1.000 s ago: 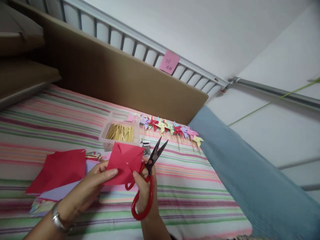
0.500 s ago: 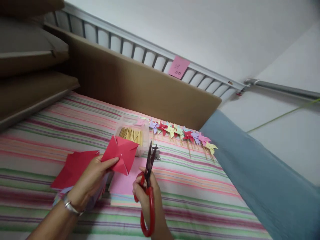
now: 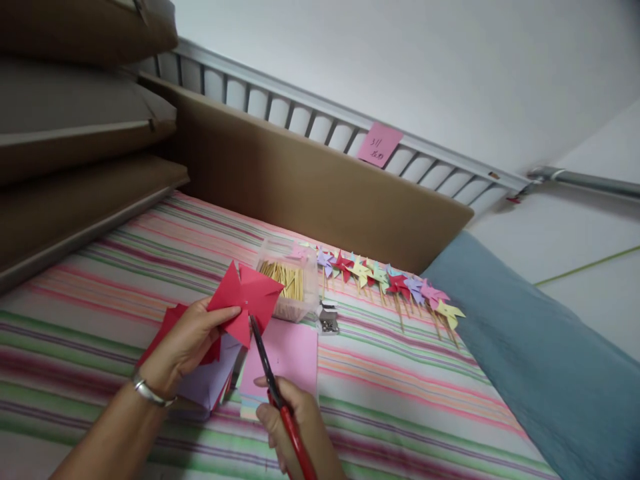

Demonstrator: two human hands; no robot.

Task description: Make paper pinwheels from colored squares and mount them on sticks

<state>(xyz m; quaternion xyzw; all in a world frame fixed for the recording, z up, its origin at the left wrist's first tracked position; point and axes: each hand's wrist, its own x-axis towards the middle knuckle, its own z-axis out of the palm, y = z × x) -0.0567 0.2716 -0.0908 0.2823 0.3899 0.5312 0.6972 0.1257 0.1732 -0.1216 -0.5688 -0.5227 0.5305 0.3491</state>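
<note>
My left hand (image 3: 193,337) pinches a red paper square (image 3: 263,290) with slits running in from its corners and a small mark at its centre. In my right hand (image 3: 300,420) are red-handled scissors (image 3: 270,373). Their blades lie at the paper's lower slit, close to the left fingertips. Under my left wrist sits a pile of folded red and lilac paper (image 3: 207,383). A stack of pink paper squares (image 3: 287,353) lies just beyond the scissors.
Behind the paper stands a clear plastic box (image 3: 310,280) of wooden sticks (image 3: 285,277). Beside it is a small box of metal bits (image 3: 329,320). Several paper pinwheels (image 3: 397,287) lie in a row along the cardboard panel (image 3: 310,180). Large brown packages (image 3: 95,180) rise at left.
The scissors have swung from upright with blades apart to the lower edge of the red square, blades in its slit. The view has shifted slightly left.
</note>
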